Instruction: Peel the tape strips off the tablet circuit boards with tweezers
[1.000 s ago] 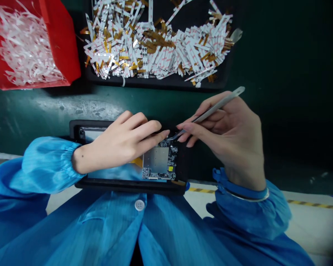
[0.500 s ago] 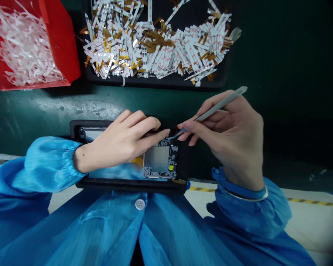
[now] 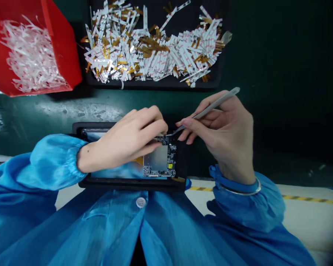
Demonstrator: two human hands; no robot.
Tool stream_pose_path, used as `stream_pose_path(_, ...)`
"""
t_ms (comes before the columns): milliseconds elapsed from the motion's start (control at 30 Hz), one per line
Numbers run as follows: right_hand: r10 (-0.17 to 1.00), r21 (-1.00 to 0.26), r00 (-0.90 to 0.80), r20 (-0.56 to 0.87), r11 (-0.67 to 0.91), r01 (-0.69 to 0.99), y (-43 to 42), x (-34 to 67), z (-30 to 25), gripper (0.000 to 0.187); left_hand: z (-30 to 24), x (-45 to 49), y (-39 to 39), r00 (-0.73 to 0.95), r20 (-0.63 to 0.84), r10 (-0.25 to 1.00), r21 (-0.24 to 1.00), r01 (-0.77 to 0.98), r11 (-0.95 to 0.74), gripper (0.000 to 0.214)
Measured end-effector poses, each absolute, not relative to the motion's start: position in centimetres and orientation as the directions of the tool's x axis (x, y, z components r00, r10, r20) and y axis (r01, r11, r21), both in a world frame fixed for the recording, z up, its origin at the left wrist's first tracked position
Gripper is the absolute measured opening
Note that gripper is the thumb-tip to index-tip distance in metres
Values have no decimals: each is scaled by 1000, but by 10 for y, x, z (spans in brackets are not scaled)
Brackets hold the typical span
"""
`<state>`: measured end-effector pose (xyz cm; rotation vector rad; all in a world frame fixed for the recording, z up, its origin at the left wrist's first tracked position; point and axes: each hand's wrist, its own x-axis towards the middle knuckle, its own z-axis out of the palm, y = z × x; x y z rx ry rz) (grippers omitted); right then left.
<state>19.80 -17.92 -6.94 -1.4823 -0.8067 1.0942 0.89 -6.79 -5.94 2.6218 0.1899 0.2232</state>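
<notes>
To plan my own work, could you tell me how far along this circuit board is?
Done: flex strips fill the black tray, shredded film the red bin. In hand: right hand's tweezers at the circuit board's top edge. Remaining: the board's lower part, seemingly.

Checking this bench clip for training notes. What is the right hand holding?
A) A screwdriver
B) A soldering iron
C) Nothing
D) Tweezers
D. The right hand pinches slim metal tweezers, their tips reaching the top edge of the circuit board.
</notes>
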Motion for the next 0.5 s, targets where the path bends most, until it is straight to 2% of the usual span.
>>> stream_pose_path(233, 908, -974, 352, -227, -219, -62, -178, 198, -66, 34, -55, -18, -77, 989, 135, 56, 380, 0, -925, 32)
stream_pose_path(500, 923, -981, 341, -179, -196, 14, -180, 198, -67, 36, -58, -19, -83, 991, 119, 61, 264, 27, -964, 38)
